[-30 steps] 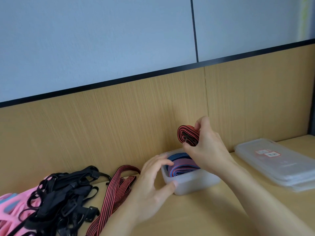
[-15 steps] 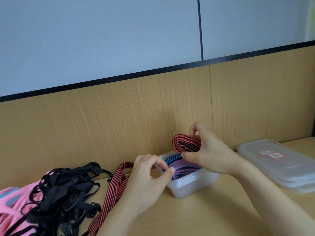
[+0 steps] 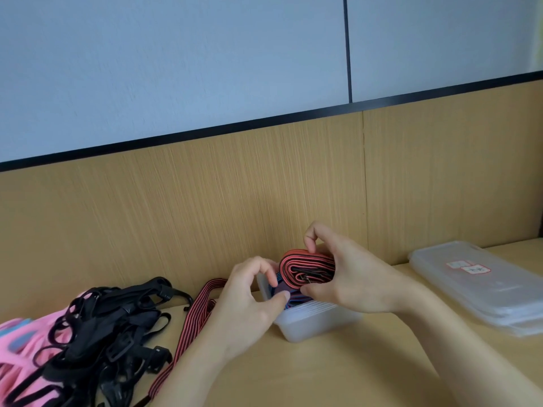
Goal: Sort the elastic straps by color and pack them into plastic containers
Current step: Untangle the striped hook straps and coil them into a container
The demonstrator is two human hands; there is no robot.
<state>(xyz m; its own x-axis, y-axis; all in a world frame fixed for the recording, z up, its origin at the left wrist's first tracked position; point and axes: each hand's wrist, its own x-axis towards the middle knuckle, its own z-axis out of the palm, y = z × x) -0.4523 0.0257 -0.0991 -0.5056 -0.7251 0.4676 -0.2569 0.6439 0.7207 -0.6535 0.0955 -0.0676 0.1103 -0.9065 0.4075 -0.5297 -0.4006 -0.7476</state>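
**A:** What is your right hand (image 3: 352, 277) on?

**B:** One rolled red strap (image 3: 308, 265), a flat woven band with thin black stripes, wound into an oval coil. Your thumb sits under it and your bent fingers over the top, clamped tight. The coil sits at the mouth of the container (image 3: 317, 318), resting on what is packed inside.

**A:** And the container?

**B:** One, a frosted plastic rectangle on the smooth wooden table (image 3: 323, 371). It holds blue straps (image 3: 282, 289), also coiled; their number is hidden.

**A:** Your left hand (image 3: 249, 301)?

**B:** It is at the container's left end. The thumb presses on the blue straps and the fingers arch over them in a pinch.

**A:** What else is there?

**B:** One loose red strap (image 3: 194, 321) lies stretched out to the left. Beside it is a tangled heap of black straps (image 3: 111, 327) with plastic buckles, resting on soft pink fabric (image 3: 17, 348). A stack of clear lids (image 3: 476, 286) lies to the right; you cannot count them.
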